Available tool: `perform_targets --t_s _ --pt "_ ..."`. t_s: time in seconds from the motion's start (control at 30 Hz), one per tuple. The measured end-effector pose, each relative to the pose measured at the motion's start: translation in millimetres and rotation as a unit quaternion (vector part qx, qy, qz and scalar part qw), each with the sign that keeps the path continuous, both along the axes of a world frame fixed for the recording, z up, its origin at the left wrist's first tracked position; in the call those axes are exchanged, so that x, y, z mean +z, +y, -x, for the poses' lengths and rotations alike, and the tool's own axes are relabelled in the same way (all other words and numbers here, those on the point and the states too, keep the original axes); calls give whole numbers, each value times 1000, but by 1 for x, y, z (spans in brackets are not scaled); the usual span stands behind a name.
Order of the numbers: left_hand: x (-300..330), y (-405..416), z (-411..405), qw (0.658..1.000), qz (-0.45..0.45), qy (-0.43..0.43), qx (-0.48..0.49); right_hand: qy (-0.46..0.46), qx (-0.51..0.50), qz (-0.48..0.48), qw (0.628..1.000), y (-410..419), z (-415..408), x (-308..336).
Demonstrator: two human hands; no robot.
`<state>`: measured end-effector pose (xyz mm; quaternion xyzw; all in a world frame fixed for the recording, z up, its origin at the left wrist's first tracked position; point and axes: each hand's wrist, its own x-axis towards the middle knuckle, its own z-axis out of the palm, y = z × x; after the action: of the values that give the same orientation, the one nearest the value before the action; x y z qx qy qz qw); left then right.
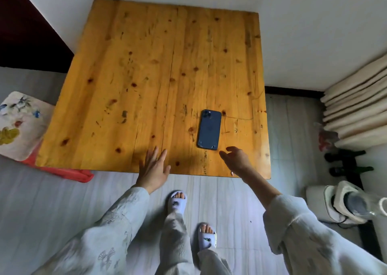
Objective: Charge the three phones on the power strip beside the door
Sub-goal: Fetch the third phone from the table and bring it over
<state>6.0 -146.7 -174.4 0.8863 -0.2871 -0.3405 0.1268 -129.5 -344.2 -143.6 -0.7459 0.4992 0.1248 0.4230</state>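
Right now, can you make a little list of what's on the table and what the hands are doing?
table: square yellow-orange wooden table, knots in the planks
phone: one dark blue smartphone, lying face down, camera end away from the person, near the front right of the table
left hand: open, fingers spread, over the table's near edge, holding nothing
right hand: open, fingers loosely curved, just short of the phone, not touching it
power strip: not in view
floor: pale tiles
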Motion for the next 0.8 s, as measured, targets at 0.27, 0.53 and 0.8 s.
perform_targets --t_s 0.27,0.53,0.8 --pt "-57 2 -50 992 -74 -79 -56 91 -65 81 990 -10 -77 -65" --pt "-63 4 -47 986 -93 -117 -73 163 -115 126 972 -10 -118 -79" --pt "-55 3 -56 987 -111 -71 -92 193 -114 51 973 4 -103 -69"
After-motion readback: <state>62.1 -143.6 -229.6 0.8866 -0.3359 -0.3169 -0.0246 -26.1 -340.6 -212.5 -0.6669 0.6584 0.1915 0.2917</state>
